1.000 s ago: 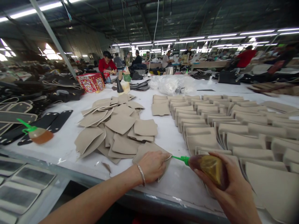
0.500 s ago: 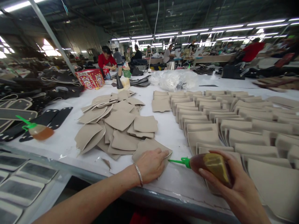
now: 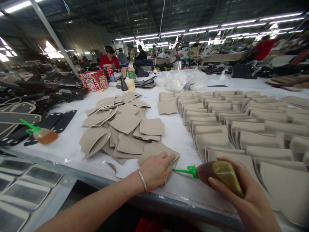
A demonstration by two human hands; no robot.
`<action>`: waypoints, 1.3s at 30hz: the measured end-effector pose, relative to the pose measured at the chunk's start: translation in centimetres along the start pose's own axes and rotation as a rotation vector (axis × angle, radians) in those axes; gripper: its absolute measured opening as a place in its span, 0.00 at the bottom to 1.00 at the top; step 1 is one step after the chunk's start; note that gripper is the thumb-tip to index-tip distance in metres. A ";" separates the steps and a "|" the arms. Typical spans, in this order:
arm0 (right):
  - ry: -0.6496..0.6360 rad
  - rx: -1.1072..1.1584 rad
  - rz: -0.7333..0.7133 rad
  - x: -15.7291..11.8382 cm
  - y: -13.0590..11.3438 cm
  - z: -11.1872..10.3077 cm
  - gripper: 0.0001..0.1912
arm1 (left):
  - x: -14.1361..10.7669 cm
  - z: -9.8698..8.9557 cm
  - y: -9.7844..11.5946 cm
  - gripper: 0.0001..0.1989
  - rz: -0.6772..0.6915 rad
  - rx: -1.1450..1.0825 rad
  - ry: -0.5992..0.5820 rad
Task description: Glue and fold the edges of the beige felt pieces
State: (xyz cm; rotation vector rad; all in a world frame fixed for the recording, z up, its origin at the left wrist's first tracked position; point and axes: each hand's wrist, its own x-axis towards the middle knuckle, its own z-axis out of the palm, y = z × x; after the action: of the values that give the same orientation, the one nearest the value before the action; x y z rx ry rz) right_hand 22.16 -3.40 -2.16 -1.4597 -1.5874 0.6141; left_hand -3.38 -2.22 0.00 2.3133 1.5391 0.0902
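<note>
My left hand (image 3: 156,170), with a bracelet at the wrist, lies on a beige leather-like piece (image 3: 154,149) near the table's front edge. Its fingers are stretched out and press the piece down. My right hand (image 3: 243,190) is wrapped round a squeeze bottle (image 3: 217,175) of amber-brown liquid, tilted on its side. The bottle's thin green nozzle points left, its tip at the piece's right edge by my left fingertips. Left of my hands spreads a loose heap of beige pieces (image 3: 125,122). On the right, overlapping beige pieces (image 3: 212,135) stand in rows.
A second squeeze bottle (image 3: 45,136) with a green nozzle lies at the left among black strap-like parts (image 3: 64,120). Clear plastic wrap (image 3: 181,80) and a red patterned box (image 3: 94,80) sit farther back. Grey panels (image 3: 26,193) lie low at the left. Other people work in the background.
The nozzle tip has slid slightly along the piece's edge toward me. My left hand stays in place on the piece. The whole view has shifted a little.
</note>
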 end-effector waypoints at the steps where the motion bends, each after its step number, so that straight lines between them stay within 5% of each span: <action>1: 0.007 -0.017 -0.015 0.0 -0.1 -0.1 0.30 | 0.0 0.0 0.0 0.23 -0.001 0.003 -0.006; 18: -0.137 0.025 0.061 -2.3 -0.3 0.0 0.31 | -0.9 0.3 -0.3 0.20 0.008 -0.005 0.010; 23: -0.039 -0.003 -0.008 -2.3 0.1 0.2 0.31 | -0.8 0.4 -0.3 0.20 0.013 0.000 0.009; 28: -0.164 0.029 -0.025 -2.7 0.4 0.0 0.28 | -0.8 0.7 -0.5 0.20 0.030 0.004 0.017; 35: 0.008 -0.043 -0.023 -1.8 0.7 -0.2 0.31 | -0.8 0.8 -0.2 0.21 0.027 0.021 0.022; 39: -0.020 -0.024 -0.049 -2.2 0.7 -0.2 0.31 | -0.9 0.7 -0.1 0.21 0.022 0.018 0.018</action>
State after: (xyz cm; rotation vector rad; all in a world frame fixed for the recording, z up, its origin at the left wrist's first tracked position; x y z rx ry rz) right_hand 22.53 -5.47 -3.21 -1.4318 -1.6463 0.5852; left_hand -3.68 -3.14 -0.59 2.3501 1.5291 0.1041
